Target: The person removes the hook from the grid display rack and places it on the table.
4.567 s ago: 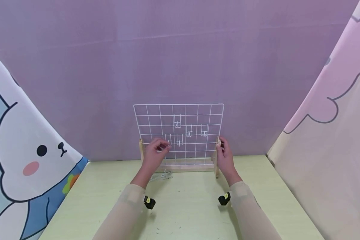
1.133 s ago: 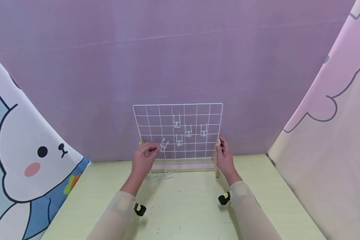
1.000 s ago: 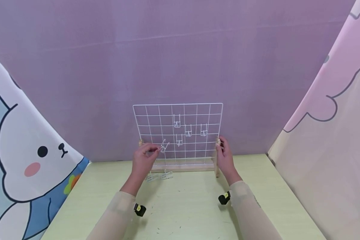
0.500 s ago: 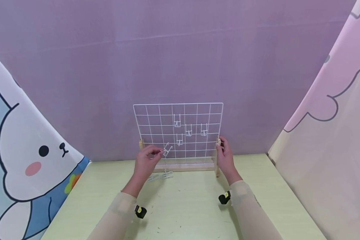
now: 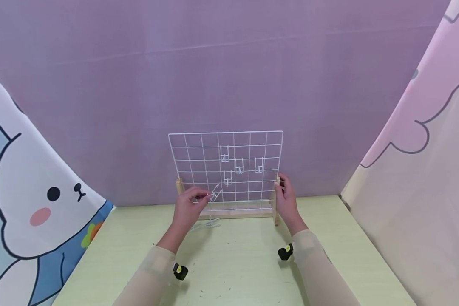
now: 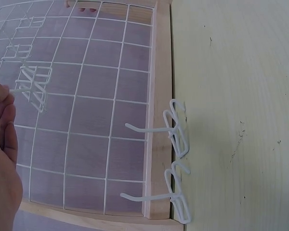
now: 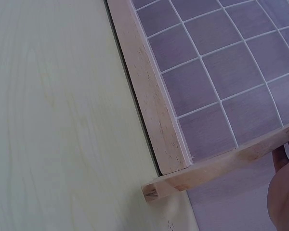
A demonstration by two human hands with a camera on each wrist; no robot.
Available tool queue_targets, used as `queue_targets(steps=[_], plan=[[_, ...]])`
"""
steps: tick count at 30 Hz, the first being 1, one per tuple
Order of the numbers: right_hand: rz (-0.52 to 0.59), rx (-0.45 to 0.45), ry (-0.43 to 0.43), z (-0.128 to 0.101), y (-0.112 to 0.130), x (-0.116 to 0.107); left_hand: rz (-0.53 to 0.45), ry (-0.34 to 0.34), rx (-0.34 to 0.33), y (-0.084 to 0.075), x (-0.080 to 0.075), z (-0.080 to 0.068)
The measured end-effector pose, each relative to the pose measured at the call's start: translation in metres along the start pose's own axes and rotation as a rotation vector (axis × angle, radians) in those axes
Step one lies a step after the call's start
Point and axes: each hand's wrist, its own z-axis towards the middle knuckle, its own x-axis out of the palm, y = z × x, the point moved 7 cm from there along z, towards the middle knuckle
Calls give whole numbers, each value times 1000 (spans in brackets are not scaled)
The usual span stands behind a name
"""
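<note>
My left hand (image 5: 187,208) pinches the prong of a white wire hook (image 5: 216,194) between thumb and fingertips, close in front of a white wire grid panel (image 5: 226,131). In the left wrist view this hook (image 6: 37,103) is tilted and overlaps another hook hanging on the grid. Several similar hooks, one of them a hook (image 5: 225,157) near the top, hang on the panel's middle and right. My right hand (image 5: 287,202) grips the right wooden upright (image 5: 276,208) of the panel's stand; in the right wrist view its fingers are mostly out of frame.
Two loose wire hooks, a nearer hook (image 6: 181,137) and a corner hook (image 6: 180,207), lie against the stand's wooden base bar (image 6: 160,115). The pale table (image 5: 229,272) carries small dark specks. A purple backdrop (image 5: 229,76) rises right behind the panel.
The hook at the panel's left has come off the grid in my left hand. Lately that hand has shifted slightly right and down with it. My right hand stays on the upright.
</note>
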Motion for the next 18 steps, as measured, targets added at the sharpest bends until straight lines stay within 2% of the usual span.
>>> queue_targets(steps=[11,18], plan=[[8,-8,3,1,0,0,-44,30,17,4,11,-3],[12,-6,-2,1,1,0,-27,54,6,7,20,-5]])
